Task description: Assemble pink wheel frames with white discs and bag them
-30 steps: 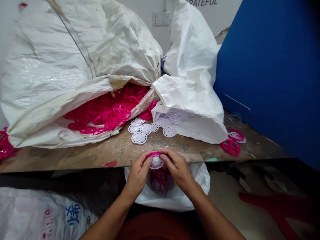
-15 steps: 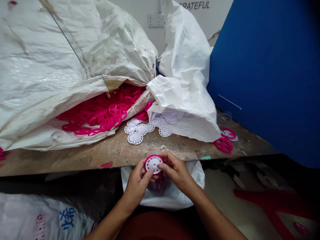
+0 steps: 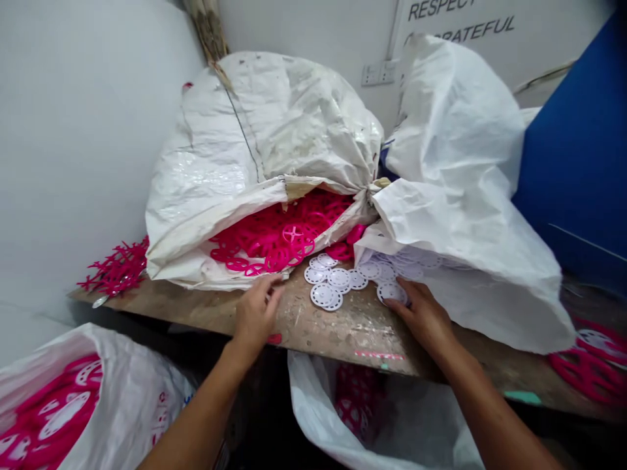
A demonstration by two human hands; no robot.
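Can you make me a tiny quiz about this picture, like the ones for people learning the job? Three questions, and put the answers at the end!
1. What is the right hand touching?
2. Which is nearest the left hand? A) the blue panel B) the sack of pink wheels C) the wall socket
3. Look at the bag below the edge of the table. True or false: only white pieces show inside.

Key: 1. A white disc. 2. B. 3. False; pink pieces show there.

White lettered wall (image 3: 304, 29) behind scuffed worktable (image 3: 337, 326)
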